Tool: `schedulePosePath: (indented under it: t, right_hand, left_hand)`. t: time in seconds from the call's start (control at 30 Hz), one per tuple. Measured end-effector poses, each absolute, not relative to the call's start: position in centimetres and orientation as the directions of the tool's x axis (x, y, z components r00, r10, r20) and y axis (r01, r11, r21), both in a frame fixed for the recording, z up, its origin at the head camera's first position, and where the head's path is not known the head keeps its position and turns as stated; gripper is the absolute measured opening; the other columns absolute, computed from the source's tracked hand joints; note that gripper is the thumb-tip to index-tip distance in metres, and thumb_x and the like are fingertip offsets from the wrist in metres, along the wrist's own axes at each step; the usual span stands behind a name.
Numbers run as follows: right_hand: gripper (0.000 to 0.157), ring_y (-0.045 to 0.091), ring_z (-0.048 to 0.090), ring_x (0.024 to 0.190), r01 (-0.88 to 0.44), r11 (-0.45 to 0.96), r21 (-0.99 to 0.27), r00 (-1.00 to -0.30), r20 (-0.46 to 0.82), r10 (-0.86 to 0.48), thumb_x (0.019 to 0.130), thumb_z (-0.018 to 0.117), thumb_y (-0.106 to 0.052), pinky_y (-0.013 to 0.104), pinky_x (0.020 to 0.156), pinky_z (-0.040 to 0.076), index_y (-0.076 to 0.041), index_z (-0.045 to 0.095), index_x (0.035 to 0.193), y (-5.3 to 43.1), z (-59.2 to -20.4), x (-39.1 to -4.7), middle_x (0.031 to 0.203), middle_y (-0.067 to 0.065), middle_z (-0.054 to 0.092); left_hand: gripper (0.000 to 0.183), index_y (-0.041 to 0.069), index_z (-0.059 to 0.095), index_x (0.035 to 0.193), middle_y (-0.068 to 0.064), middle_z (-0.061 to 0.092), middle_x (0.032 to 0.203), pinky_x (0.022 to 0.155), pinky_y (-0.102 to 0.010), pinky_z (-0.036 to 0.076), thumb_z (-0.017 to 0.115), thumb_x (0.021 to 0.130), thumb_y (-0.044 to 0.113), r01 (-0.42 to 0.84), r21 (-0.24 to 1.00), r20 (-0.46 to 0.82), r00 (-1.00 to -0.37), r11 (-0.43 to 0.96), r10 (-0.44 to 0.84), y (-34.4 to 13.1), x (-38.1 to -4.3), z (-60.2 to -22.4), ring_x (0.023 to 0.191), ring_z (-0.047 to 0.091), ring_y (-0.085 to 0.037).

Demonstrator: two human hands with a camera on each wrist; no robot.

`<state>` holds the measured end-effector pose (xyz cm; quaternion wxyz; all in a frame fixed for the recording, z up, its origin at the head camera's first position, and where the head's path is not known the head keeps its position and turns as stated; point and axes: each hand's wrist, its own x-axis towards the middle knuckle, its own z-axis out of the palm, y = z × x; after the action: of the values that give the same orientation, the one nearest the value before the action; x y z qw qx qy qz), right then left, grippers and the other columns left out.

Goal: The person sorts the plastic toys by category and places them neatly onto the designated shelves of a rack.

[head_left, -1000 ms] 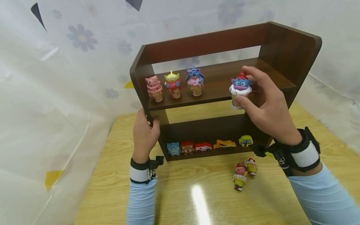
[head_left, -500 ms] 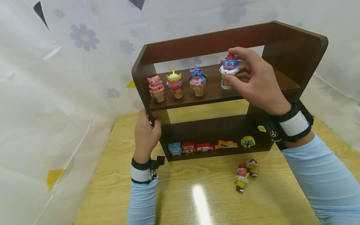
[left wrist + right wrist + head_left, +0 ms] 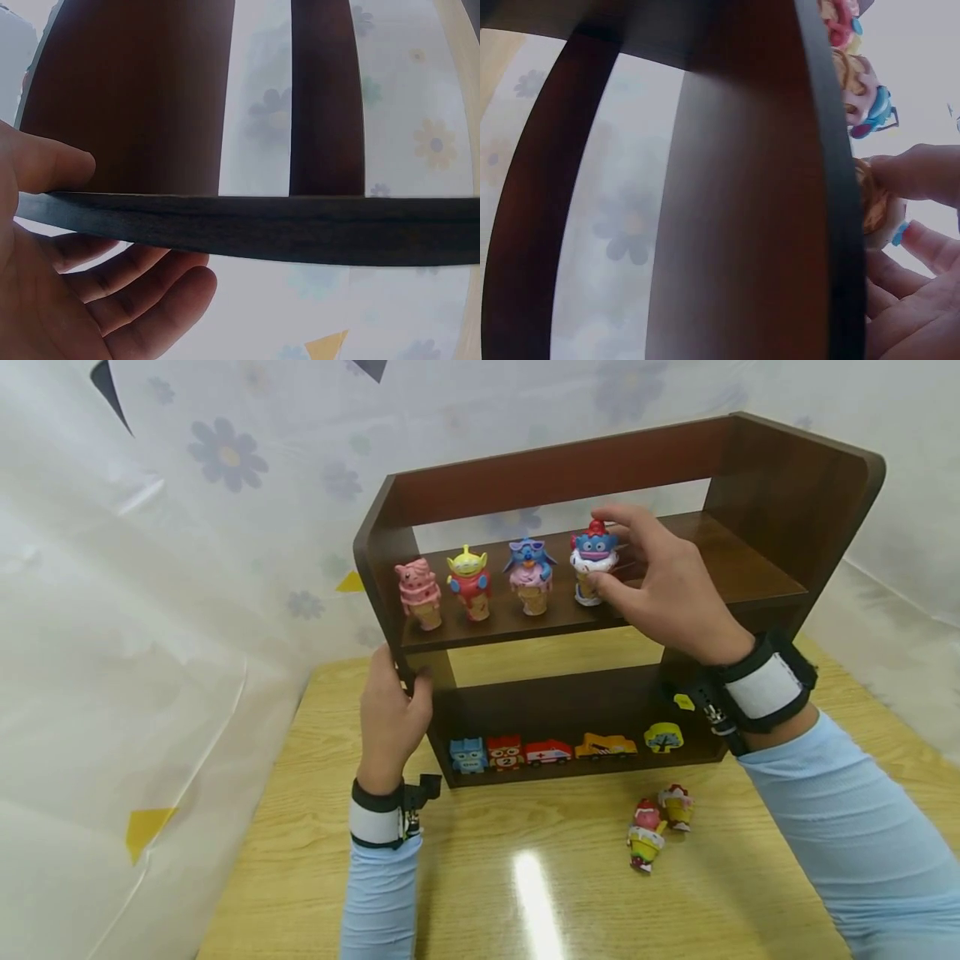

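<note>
My right hand (image 3: 675, 593) pinches a blue-faced ice-cream-cone figurine (image 3: 594, 556) with a red top and white collar. It stands upright at the upper shelf board, right of a blue figurine with sunglasses (image 3: 531, 578). The right wrist view shows the held figurine's cone (image 3: 881, 214) beside the board's front edge; whether its base touches the wood is unclear. My left hand (image 3: 393, 718) grips the left side panel of the dark brown shelf (image 3: 562, 477), thumb on one face, fingers on the other. Farther left stand a yellow-headed figurine (image 3: 469, 583) and a pink one (image 3: 418, 593).
On the lower shelf sit two owl blocks (image 3: 468, 756), a red ambulance (image 3: 548, 752), a yellow truck (image 3: 605, 747) and a tree piece (image 3: 663, 737). Two more cone figurines (image 3: 645, 837) lie on the wooden table (image 3: 480, 877) in front of the shelf's right part.
My right hand has carried the blue-faced figurine leftward, over the upper shelf and then down to its board, beside the sunglasses figurine. The left hand keeps its hold on the panel.
</note>
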<state>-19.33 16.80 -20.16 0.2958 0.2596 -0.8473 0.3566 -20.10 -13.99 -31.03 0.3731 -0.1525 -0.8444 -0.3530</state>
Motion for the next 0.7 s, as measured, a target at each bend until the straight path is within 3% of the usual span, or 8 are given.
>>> schedulePosePath:
  t: [0.7]
  right_hand:
    - [0.061,0.030,0.061,0.096,-0.657,0.595,-0.463,-0.698,0.671,-0.249,0.088,0.063,-0.004,0.050,0.084,0.051,-0.008,0.037,0.142,16.70,-20.63,-19.36,0.123,0.021,0.057]
  left_hand:
    - [0.041,0.000,0.050,0.124,-0.016,0.058,0.102,0.058,-0.039,0.047,0.057,0.088,0.018,0.511,0.495,0.731,-0.683,0.703,-0.018,-14.01,-20.10,-31.01,0.068,0.053,-0.025]
